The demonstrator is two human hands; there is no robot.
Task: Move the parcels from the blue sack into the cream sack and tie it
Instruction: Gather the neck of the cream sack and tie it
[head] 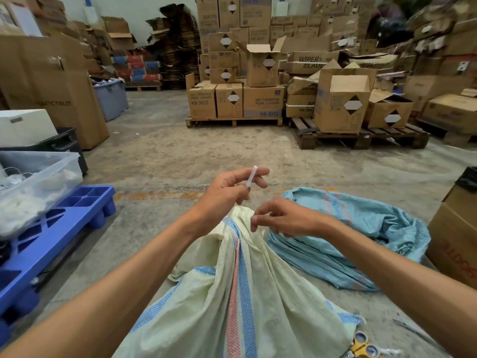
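Because the cream sack (232, 293) is bunched to a narrow neck just below both hands, the moving of parcels looks finished and the tying is the step in hand. The left hand (227, 195) pinches a pale strip, probably a tie (251, 177), between thumb and fingers and holds it up above the gathered neck, likely to keep it taut and clear of the cloth. The right hand (284, 219) hovers at the neck with its fingers loosely curled; whether it grips a strand of the tie or the sack cloth I cannot tell, since the fingertips are blurred. No parcels show; I judge they are inside the cream sack, which bulges toward the camera.

The blue sack (361, 236) lies slack and flattened just beside it on the right, its mouth open, which fits an emptied bag set aside. Yellow-handled scissors (361, 346) lie near the cream sack's lower right edge, handy for trimming the tie.

All this sits on a worn, dusty concrete floor (167, 156). A blue plastic pallet (51, 228) on the left carries a clear bin (38, 177). Across the floor, stacks of cardboard boxes (258, 99) stand on wooden pallets (361, 138), many with flaps open, in what looks like a warehouse.
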